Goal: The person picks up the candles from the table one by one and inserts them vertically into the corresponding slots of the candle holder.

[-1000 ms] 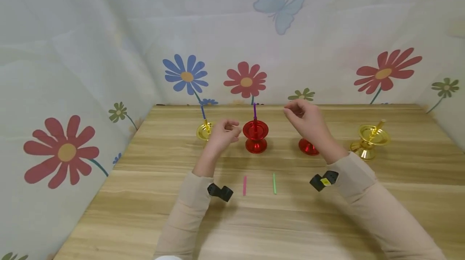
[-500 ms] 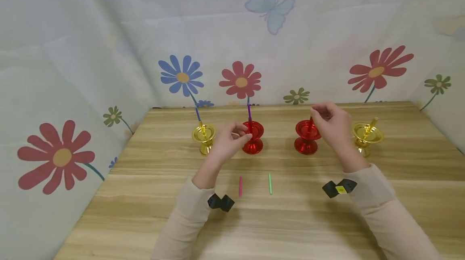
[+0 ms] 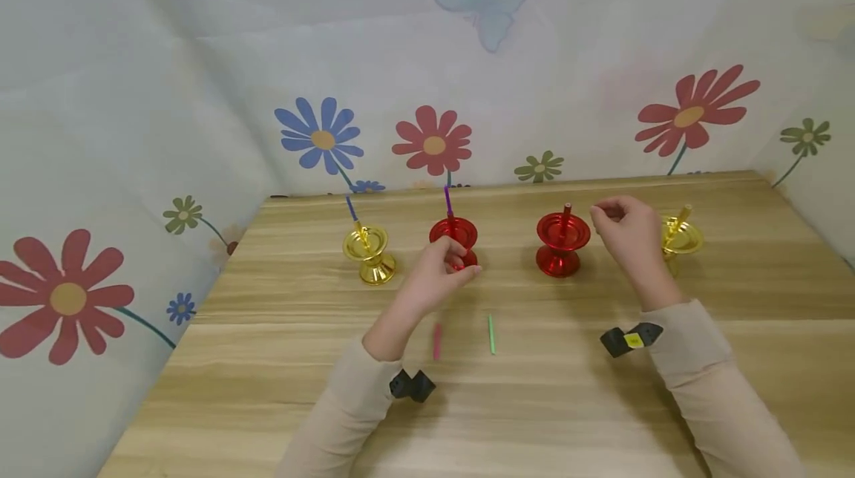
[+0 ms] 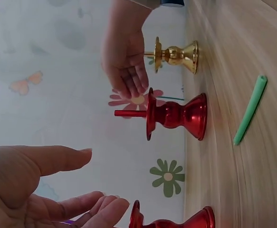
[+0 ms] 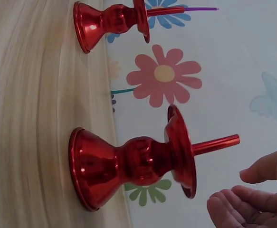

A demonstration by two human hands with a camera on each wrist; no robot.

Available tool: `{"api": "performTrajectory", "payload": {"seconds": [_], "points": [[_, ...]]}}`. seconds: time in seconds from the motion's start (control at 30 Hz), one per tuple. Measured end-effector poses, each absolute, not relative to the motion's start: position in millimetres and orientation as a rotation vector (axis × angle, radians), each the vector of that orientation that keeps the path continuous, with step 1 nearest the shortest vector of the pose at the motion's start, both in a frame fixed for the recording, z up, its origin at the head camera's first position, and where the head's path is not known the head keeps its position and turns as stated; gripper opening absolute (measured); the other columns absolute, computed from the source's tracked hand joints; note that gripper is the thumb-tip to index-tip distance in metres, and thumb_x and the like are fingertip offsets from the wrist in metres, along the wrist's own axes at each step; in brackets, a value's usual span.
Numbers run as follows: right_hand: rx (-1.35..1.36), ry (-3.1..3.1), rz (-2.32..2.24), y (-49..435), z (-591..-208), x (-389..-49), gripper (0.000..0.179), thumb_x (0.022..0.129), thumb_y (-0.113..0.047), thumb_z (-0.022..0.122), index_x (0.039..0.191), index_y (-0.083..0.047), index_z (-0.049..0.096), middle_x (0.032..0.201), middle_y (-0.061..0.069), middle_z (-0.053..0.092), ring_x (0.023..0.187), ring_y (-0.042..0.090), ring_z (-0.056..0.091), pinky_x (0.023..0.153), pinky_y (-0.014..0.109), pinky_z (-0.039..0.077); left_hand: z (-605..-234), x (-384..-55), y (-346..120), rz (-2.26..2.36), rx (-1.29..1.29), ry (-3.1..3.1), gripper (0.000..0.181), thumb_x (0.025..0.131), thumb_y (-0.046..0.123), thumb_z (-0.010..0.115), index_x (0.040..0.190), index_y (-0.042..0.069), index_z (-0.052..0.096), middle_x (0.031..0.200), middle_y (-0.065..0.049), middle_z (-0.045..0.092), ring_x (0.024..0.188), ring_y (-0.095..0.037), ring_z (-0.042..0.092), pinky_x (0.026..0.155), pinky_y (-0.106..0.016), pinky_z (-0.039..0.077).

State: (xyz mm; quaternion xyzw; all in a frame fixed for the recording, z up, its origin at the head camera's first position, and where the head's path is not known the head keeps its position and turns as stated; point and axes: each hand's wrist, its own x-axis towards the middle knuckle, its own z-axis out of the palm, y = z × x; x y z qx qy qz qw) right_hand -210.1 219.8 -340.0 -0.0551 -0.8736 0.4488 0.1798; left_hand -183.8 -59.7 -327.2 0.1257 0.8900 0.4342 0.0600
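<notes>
My left hand [image 3: 434, 277] hovers in front of the left red candle holder [image 3: 454, 229], thumb and fingers apart, holding nothing. A purple stick [image 3: 448, 200] stands in that holder's tube. My right hand [image 3: 631, 240] is just right of the other red candle holder [image 3: 558, 261], loosely curled and empty. In the right wrist view, this holder's bare tube [image 5: 216, 144] points towards the thumb without contact. A pink stick [image 3: 437, 341] and a green stick [image 3: 491, 335] lie on the table nearer the body.
At the left stands a gold candle holder [image 3: 377, 269] with a blue stick [image 3: 351, 208] in its tube. Another gold candle holder [image 3: 683, 239] is partly behind my right hand. Flower-printed cloth [image 3: 334, 55] rises behind the wooden table [image 3: 521, 418].
My left hand has moved right and nearer the body. My right hand has passed over the right red candle holder's tube and away to its right. The head view has shifted slightly.
</notes>
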Motion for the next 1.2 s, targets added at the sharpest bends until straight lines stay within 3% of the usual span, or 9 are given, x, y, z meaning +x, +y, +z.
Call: {"api": "performTrajectory", "payload": {"seconds": [0.23, 0.4, 0.47, 0.7, 1.07, 1.2], "points": [[-0.236, -2.639, 1.5, 230, -342, -217, 0.041, 0.097, -0.024, 0.053, 0.12, 0.01, 0.056, 0.109, 0.026, 0.06, 0.074, 0.008, 0.062, 0.062, 0.009, 0.051, -330, -181, -50, 1.102, 0.44, 2.734, 0.033, 0.083, 0.017, 0.072, 0.104, -0.003, 0.057, 0.099, -0.017, 0.062, 0.088, -0.025, 0.057, 0.077, -0.033, 0.052], [-0.243, -2.705, 1.662, 232, -344, -221, 0.043, 0.097, -0.022, 0.053, 0.124, 0.011, 0.052, 0.115, 0.027, 0.058, 0.077, 0.01, 0.064, 0.069, 0.015, 0.055, -335, -176, -42, 0.969, 0.463, 2.687, 0.036, 0.082, 0.018, 0.073, 0.106, -0.004, 0.057, 0.096, -0.014, 0.06, 0.085, -0.022, 0.054, 0.073, -0.031, 0.049], [-0.23, -2.705, 1.717, 233, -346, -222, 0.042, 0.097, -0.02, 0.053, 0.123, 0.012, 0.052, 0.111, 0.024, 0.06, 0.074, 0.007, 0.064, 0.071, 0.018, 0.056, -339, -176, -40, 0.942, 0.464, 2.661, 0.034, 0.082, 0.017, 0.073, 0.104, -0.004, 0.057, 0.093, -0.012, 0.059, 0.081, -0.021, 0.053, 0.069, -0.029, 0.048], [-0.163, -2.68, 1.893, 240, -355, -226, 0.041, 0.096, -0.015, 0.052, 0.122, 0.016, 0.05, 0.079, -0.005, 0.063, 0.07, 0.005, 0.064, 0.075, 0.025, 0.058, -358, -174, -34, 0.822, 0.523, 2.635, 0.026, 0.08, 0.016, 0.074, 0.089, -0.002, 0.056, 0.071, -0.003, 0.051, 0.065, -0.016, 0.045, 0.055, -0.022, 0.038], [-0.084, -2.593, 2.086, 242, -359, -227, 0.036, 0.096, -0.007, 0.05, 0.117, 0.022, 0.048, 0.071, -0.007, 0.062, 0.064, 0.005, 0.062, 0.066, 0.022, 0.058, -367, -163, -27, 0.577, 0.512, 2.68, 0.035, 0.079, 0.015, 0.072, 0.052, 0.01, 0.051, 0.046, 0.004, 0.039, 0.047, -0.011, 0.038, 0.044, -0.021, 0.032], [-0.085, -2.603, 2.086, 242, -359, -227, 0.033, 0.096, -0.007, 0.05, 0.115, 0.02, 0.049, 0.07, -0.007, 0.062, 0.063, 0.005, 0.062, 0.068, 0.025, 0.059, -370, -162, -26, 0.552, 0.505, 2.688, 0.036, 0.08, 0.01, 0.067, 0.048, 0.011, 0.05, 0.045, 0.004, 0.037, 0.045, -0.011, 0.037, 0.043, -0.02, 0.032]]}}
